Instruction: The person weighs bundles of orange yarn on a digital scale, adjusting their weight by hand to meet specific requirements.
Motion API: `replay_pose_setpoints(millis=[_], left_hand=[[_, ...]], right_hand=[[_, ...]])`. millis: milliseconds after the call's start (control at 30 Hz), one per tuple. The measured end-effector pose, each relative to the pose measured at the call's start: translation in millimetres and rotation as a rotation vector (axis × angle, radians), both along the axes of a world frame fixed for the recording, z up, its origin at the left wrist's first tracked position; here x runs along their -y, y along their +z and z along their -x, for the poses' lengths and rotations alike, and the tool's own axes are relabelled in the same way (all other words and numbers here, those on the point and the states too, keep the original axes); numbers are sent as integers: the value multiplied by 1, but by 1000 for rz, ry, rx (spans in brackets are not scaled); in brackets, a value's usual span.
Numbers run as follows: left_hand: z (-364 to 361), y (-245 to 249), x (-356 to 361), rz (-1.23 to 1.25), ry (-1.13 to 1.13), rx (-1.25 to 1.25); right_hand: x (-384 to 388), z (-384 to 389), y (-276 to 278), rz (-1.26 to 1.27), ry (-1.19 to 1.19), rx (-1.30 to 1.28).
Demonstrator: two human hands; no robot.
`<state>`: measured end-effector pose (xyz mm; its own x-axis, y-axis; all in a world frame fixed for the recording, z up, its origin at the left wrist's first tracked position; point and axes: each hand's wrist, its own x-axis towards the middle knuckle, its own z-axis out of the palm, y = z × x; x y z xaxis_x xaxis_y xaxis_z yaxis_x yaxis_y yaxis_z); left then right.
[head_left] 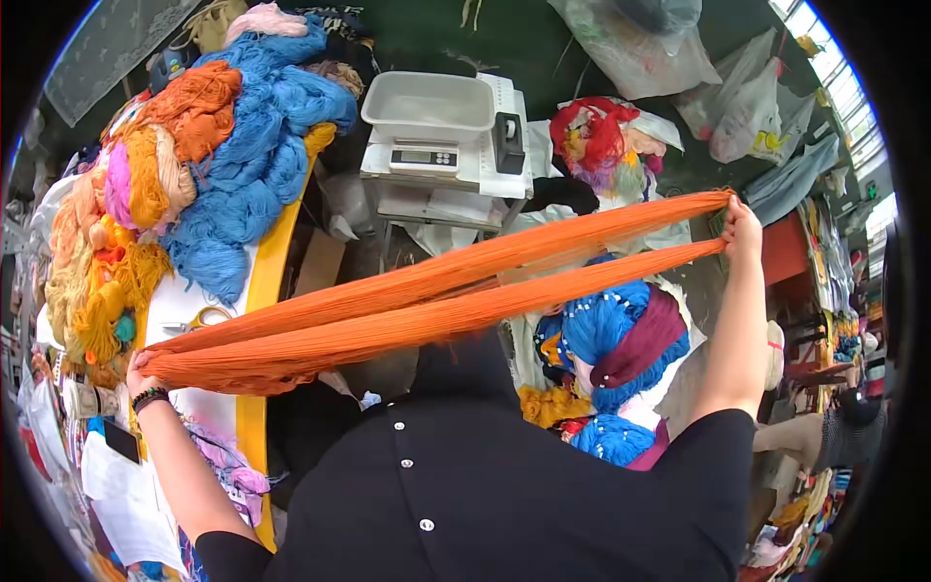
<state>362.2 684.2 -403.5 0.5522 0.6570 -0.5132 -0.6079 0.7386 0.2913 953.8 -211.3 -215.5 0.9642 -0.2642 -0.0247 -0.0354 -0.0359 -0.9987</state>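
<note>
Stretching orange yarn skein (436, 301) taut below scale (436, 131).
Clamped at either end in closed left hand (144, 369) and right hand (742, 228).

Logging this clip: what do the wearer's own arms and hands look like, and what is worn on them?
Both hands are ungloved. The left hand has a dark beaded bracelet at the wrist; the right hand and its wrist carry nothing visible. Forearms are uncovered. Short black sleeves belong to a black top with small white buttons.
</note>
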Motion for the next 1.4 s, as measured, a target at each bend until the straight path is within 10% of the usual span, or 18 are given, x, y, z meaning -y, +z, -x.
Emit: replay_pose_setpoints(millis=[100, 200, 367, 433, 533, 767, 1133, 1200, 1400], left_hand=[[24, -28, -46, -36, 135, -237], [52, -44, -83, -54, 167, -286], [43, -9, -69, -229, 225, -671], [43, -8, -83, -325, 154, -306], [-36, 60, 9, -228, 2, 84], [-161, 162, 263, -398, -438, 323], [-185, 47, 354, -37, -607, -121], [-178, 41, 357, -25, -654, -141], [-174, 35, 349, -52, -634, -124]], right_hand=[[58, -16, -4, 172, -270, 134], [112, -15, 7, 1094, -619, 274], [115, -1, 32, 1359, -766, 359], [121, -5, 37, 1412, -657, 483], [124, -25, 22, 797, -78, 193], [-66, 75, 78, 348, -21, 441], [-217, 40, 153, -194, 431, 518], [-225, -17, 159, -294, 900, 473], [-372, -9, 222, -350, 683, 588]])
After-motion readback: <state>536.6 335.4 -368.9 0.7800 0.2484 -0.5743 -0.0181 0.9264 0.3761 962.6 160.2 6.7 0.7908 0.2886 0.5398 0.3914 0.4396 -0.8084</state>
